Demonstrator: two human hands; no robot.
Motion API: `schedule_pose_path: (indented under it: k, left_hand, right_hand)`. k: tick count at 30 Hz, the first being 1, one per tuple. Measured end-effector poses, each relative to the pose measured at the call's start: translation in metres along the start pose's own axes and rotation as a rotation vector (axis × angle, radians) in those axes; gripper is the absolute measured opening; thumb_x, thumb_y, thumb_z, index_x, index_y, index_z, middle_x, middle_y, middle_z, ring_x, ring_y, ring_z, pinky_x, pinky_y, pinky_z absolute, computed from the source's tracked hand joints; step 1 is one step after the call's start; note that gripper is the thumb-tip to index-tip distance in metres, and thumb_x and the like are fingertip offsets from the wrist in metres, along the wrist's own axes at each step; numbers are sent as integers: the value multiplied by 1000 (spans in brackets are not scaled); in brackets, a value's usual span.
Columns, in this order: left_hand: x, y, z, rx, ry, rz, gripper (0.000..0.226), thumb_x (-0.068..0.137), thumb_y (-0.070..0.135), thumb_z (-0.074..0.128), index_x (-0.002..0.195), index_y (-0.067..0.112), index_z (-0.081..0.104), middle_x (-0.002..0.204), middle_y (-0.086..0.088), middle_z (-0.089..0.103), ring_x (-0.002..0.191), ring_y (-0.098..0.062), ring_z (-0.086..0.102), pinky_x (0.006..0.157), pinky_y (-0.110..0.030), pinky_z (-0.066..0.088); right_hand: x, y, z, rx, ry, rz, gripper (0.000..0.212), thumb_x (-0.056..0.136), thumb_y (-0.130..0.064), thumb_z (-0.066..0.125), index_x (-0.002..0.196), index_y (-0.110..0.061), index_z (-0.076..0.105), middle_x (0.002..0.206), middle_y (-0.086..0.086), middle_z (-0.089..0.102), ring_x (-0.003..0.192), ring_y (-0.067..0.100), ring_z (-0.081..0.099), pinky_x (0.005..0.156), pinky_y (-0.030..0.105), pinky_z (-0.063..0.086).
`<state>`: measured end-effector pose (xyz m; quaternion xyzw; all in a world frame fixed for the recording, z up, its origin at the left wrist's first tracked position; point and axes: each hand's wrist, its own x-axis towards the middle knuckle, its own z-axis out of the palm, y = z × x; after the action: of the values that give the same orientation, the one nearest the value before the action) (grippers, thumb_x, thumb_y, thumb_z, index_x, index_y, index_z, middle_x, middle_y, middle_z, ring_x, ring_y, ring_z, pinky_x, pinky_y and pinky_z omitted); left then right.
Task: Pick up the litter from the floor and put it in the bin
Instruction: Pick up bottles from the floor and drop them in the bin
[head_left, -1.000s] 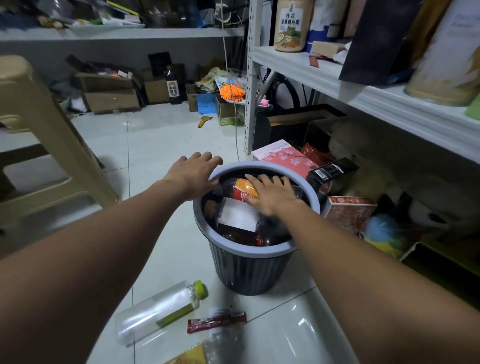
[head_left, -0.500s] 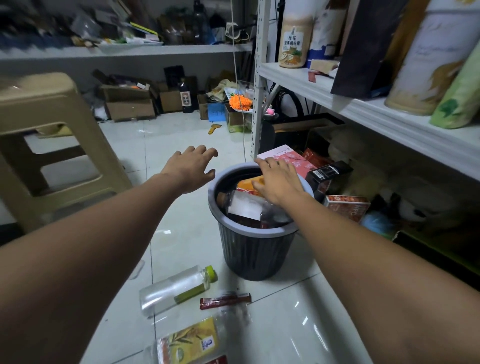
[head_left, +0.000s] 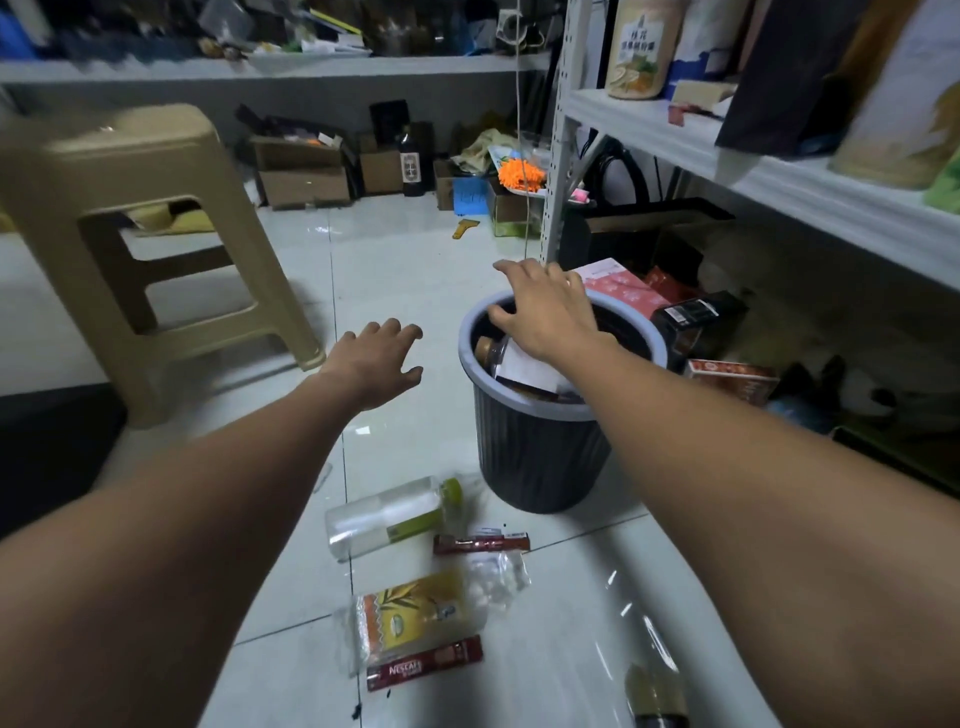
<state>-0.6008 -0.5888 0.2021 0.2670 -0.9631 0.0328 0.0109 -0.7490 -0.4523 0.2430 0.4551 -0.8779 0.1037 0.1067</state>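
Observation:
A dark ribbed bin (head_left: 540, 462) with a pale rim stands on the tiled floor, holding a bottle and paper. My right hand (head_left: 545, 306) hovers over its mouth with spread fingers and holds nothing. To the left of the bin, above the floor, my left hand (head_left: 376, 364) is also empty, fingers relaxed. On the floor in front lie a clear bottle with a green cap (head_left: 389, 514), a small red sachet (head_left: 480, 543), a clear bag with a yellow label (head_left: 415, 616) and a red Nescafe sachet (head_left: 423, 665).
A beige plastic stool (head_left: 140, 249) stands at the left. A white metal shelf (head_left: 779, 176) with jars runs along the right, with boxes (head_left: 727, 376) under it beside the bin. Cardboard boxes (head_left: 301, 171) line the far wall. A dark bottle (head_left: 657, 693) lies at the bottom edge.
My right hand has lifted off the litter inside the bin and now hovers above it. My left hand came off the bin's rim and drew back to the left. More floor litter has come into view.

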Motion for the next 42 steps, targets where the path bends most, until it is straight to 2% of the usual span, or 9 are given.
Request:
schedule_pose_path:
  k: [10,23,35,42]
  left_hand:
    - [-21,-18,53,15,-133,-45,58,95,44,43,145,19,27,143,-8,37,127,-30,38,103,-43,33]
    - [-39,-29,131,13,-289,-73,62,94,49,44,145,19,25,142,-8,37,128,-30,38,101,-42,34]
    - [-40,-18,210,-9,-436,-83,77,88,54,52,146,14,19,141,-10,34,129,-30,37,101,-43,35]
    - [-37,-20,242,-34,-474,-114,87,81,51,64,144,11,19,136,-9,39,125,-29,42,99,-45,38]
  right_hand:
    - [-21,-18,36,-50,-52,-28,54,94,-35,41,146,-23,34,144,5,44,127,26,40,104,39,26]
    - [-12,-38,58,-68,-64,-57,55,95,-42,41,146,-24,33,142,4,44,128,26,39,106,39,24]
    - [6,-61,85,-103,-56,-152,53,96,-44,39,146,-24,33,140,2,44,127,26,39,104,38,26]
    - [22,-73,92,-86,-64,-169,53,97,-44,39,146,-24,32,142,1,43,128,25,39,107,38,24]
